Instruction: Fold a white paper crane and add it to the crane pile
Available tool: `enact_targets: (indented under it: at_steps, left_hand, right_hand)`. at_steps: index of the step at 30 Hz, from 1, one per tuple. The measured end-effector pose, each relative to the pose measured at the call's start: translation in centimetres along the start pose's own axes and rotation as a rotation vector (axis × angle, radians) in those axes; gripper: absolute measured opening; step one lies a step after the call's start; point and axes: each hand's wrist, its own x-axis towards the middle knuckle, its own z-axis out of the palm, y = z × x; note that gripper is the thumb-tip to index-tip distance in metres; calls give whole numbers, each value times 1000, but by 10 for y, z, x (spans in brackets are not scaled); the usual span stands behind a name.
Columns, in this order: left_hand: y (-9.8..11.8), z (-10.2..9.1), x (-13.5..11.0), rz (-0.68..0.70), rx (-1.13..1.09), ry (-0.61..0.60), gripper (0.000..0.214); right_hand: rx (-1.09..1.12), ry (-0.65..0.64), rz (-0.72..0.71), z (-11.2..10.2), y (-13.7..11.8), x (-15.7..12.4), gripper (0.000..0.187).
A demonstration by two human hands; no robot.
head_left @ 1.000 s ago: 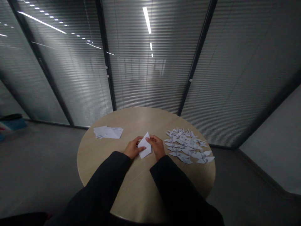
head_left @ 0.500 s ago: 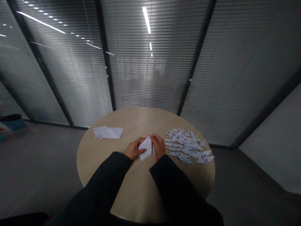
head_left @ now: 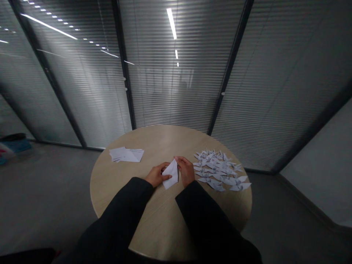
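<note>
one folded paper point(head_left: 173, 175), held by left hand point(head_left: 156, 176) and right hand point(head_left: 186, 171)

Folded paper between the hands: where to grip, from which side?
Probably the near corner of the folded paper, pinched from the near side: it points free, while the left hand covers the left edge and the right hand the far corner.

free tabletop point(head_left: 165, 141) ahead, paper stack point(head_left: 129, 154) blocking left, folded cranes point(head_left: 213, 171) right
</note>
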Motion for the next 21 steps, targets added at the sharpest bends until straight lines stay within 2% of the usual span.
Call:
enact_targets:
  at_steps: [12,21]
  left_hand:
    - [-3,0,0,-18,-40,-60,52]
    - [-4,1,1,-50,-130,-116,52]
  right_hand:
    - [92,39,47,1,-4,-2,22]
    - [-4,99,7,-2,1,2,20]
